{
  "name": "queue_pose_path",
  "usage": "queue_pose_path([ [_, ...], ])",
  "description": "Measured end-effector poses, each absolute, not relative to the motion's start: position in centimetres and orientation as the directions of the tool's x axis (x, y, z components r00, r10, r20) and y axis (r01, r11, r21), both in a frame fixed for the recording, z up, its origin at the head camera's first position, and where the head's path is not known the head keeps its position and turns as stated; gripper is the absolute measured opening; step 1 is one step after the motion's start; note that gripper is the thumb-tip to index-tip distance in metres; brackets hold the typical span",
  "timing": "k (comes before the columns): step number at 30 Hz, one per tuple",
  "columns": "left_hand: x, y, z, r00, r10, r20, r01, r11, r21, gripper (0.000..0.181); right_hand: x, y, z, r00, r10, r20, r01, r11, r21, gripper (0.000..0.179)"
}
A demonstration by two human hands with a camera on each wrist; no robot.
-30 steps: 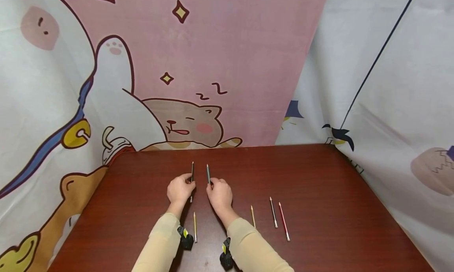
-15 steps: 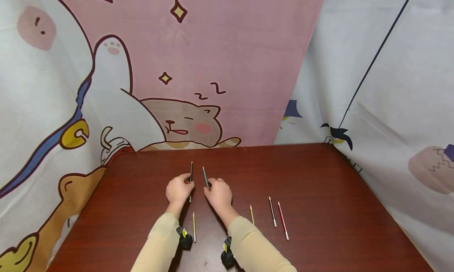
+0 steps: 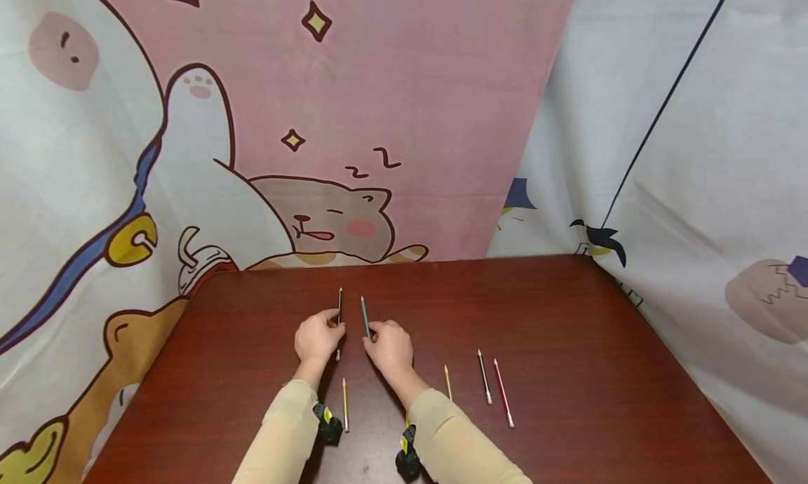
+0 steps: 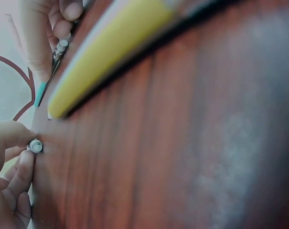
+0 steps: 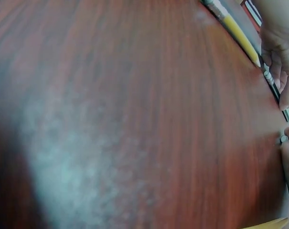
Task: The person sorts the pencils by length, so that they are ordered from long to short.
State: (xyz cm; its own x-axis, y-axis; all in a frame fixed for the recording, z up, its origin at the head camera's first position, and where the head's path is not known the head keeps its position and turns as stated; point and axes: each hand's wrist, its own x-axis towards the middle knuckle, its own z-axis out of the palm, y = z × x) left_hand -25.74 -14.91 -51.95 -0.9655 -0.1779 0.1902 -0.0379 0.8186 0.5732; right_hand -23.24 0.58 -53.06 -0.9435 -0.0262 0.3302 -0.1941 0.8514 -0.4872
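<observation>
My left hand [image 3: 318, 338] pinches a dark pencil [image 3: 340, 303] between thumb and fingers, its tip towards the back wall; its eraser end shows near-end-on in the left wrist view. To its right, my right hand [image 3: 389, 347] pinches a teal pencil [image 3: 365, 316] near its lower part, tip also pointing away. The two pencils stand a small gap apart, roughly side by side. A yellow pencil [image 3: 346, 405] lies on the table between my forearms. It appears large and blurred, as a yellow pencil [image 4: 111, 57], in the left wrist view.
On the table [image 3: 568, 316] to the right lie a black pencil [image 3: 485, 377], a red pencil [image 3: 503, 393] and a yellowish pencil [image 3: 448, 381] partly behind my right sleeve. A printed cloth [image 3: 442, 105] hangs along the table's back and sides.
My right hand has shifted the teal pencil slightly left and nearer, so its tip sits closer to the dark pencil. The left hand keeps its place, and the loose pencils have not moved.
</observation>
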Motion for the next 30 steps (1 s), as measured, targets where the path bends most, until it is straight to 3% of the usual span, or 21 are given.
queue_pose_path([
  [30,-25.7,-15.3,-52.1,-0.970,-0.154,0.190,-0.016,0.813,0.581,0.035,-23.4,-1.6,-53.0,-0.941,-0.003,0.338,-0.190,0.832,-0.522,0.028],
])
